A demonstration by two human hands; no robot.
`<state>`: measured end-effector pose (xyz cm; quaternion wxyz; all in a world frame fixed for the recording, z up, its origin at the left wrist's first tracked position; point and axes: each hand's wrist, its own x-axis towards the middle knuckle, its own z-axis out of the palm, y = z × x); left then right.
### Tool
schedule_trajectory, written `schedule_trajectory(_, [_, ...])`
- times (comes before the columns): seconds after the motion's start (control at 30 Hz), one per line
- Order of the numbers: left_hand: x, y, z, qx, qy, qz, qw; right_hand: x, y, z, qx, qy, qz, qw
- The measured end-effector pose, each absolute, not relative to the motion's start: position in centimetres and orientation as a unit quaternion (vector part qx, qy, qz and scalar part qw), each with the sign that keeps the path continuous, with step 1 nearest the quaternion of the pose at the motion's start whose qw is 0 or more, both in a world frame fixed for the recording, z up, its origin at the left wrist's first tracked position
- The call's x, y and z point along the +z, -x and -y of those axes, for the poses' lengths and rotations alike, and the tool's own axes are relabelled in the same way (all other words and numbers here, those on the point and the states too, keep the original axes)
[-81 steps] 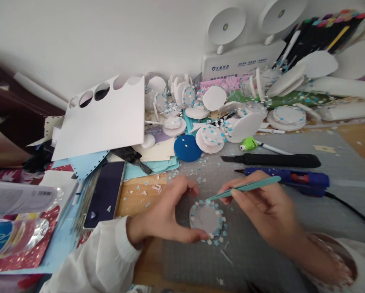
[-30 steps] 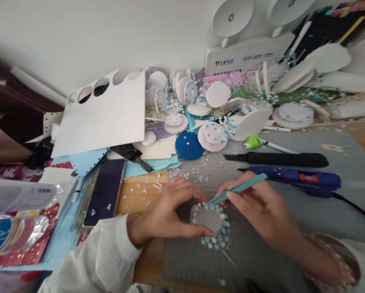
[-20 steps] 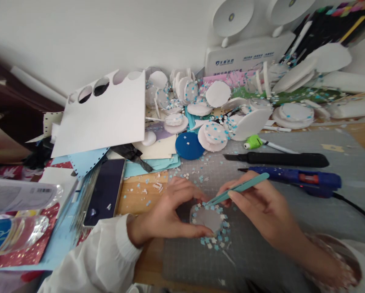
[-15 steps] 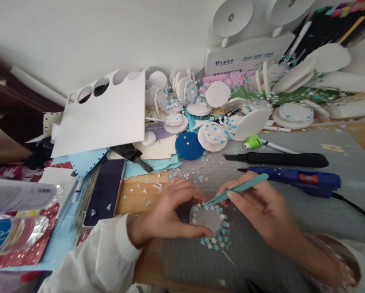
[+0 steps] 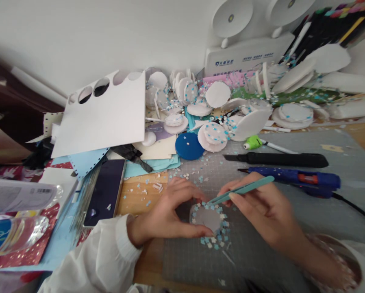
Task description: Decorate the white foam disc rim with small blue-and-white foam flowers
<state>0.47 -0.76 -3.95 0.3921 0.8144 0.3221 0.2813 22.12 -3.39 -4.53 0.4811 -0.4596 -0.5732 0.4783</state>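
Observation:
Thumb and fingers of my left hand (image 5: 173, 211) grip the edges of a round white disc (image 5: 207, 219). Small blue and white star-like pieces (image 5: 223, 228) line the disc's rim and trail off its lower right side. My right hand (image 5: 261, 211) pinches teal tweezers (image 5: 246, 189), whose tips meet the far rim of the disc beside my left fingertips. Whether the tips hold a piece is too small to tell. Both hands are low over a grey cutting mat (image 5: 194, 260).
Beyond my right hand lie a blue glue gun (image 5: 286, 176), a black cutter (image 5: 289, 159) and a green clip-like item (image 5: 253, 142). White discs with blue bits (image 5: 213, 136) crowd the back by a blue lid (image 5: 189, 145). Left are a phone (image 5: 105, 193) and a white board (image 5: 106, 116).
The tweezers and my right hand have shifted slightly to the right. My left hand and the disc look the same.

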Motion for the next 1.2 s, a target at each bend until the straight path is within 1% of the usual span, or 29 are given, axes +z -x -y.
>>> schedule_trajectory(0.23, [-4.0,-0.5,0.8,0.286,-0.814,-0.321,0.39,-4.5,-22.0,3.4,0.484,0.459,0.572,0.478])
schedule_trajectory(0.37, [-3.9,-0.5,0.8,0.281,-0.814,-0.324,0.391,-4.7,-22.1,3.4,0.486,0.467,0.552,0.491])
schedule_trajectory(0.43, [-3.8,-0.4,0.8,0.275,-0.814,-0.326,0.394,-5.0,-22.4,3.3,0.507,0.462,0.533,0.496])
schedule_trajectory(0.63, [-3.8,-0.5,0.8,0.266,-0.815,-0.347,0.381,-5.8,-23.2,3.1,0.624,0.399,0.463,0.487])
schedule_trajectory(0.83, [-3.4,-0.4,1.0,0.268,-0.827,-0.341,0.359,-6.3,-23.5,3.0,0.645,0.358,0.487,0.468])
schedule_trajectory(0.93, [-2.1,0.2,1.8,0.276,-0.84,-0.345,0.313,-6.4,-23.7,3.0,0.641,0.34,0.497,0.477])
schedule_trajectory(1.0, [-1.0,1.2,2.8,0.267,-0.844,-0.384,0.264,-6.4,-23.7,3.0,0.635,0.334,0.503,0.482])
schedule_trajectory(1.1, [0.2,3.8,4.9,0.265,-0.815,-0.475,0.199,-6.5,-23.7,3.1,0.624,0.335,0.517,0.481])
schedule_trajectory(1.2, [0.0,7.5,6.9,0.288,-0.731,-0.606,0.129,-6.9,-23.6,3.1,0.617,0.334,0.526,0.481])
